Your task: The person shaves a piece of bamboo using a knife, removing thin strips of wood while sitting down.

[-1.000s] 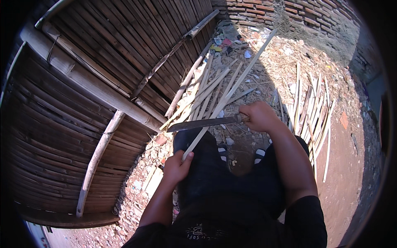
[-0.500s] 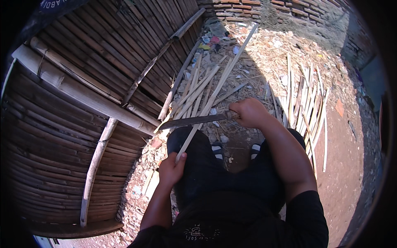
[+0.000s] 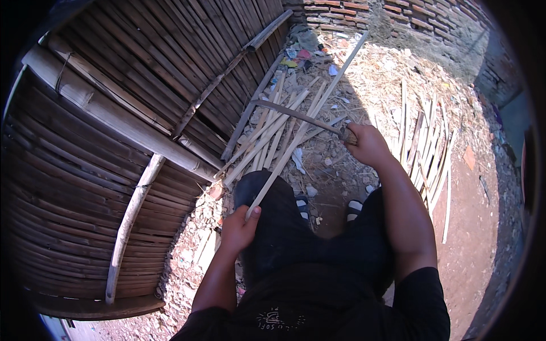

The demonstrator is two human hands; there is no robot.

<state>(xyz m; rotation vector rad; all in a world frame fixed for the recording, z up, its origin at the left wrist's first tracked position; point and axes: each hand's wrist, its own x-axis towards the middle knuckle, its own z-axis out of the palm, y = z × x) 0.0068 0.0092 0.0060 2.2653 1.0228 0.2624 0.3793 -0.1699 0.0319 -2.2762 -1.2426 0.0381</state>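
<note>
My left hand (image 3: 239, 227) is closed around the near end of a long pale bamboo strip (image 3: 300, 136), which slants away from me over my left thigh toward the brick wall. In my right hand (image 3: 367, 145) is the wooden handle of a machete (image 3: 301, 117). Its dark blade points left and lies across the strip, well up from my left hand; whether it touches the strip I cannot tell. Beneath and left of the strip lies a pile of cut bamboo strips (image 3: 264, 136).
Several more bamboo strips (image 3: 429, 148) lie on the ground to the right. A bamboo slat wall (image 3: 114, 74) with a thick pole (image 3: 114, 119) stands close on my left. At the far end is a brick wall (image 3: 421, 23), with straw and litter (image 3: 387, 68) before it.
My right hand has moved the machete forward along the strip, away from my left hand, and its blade now tilts up to the left. The left hand keeps its hold nearly in place.
</note>
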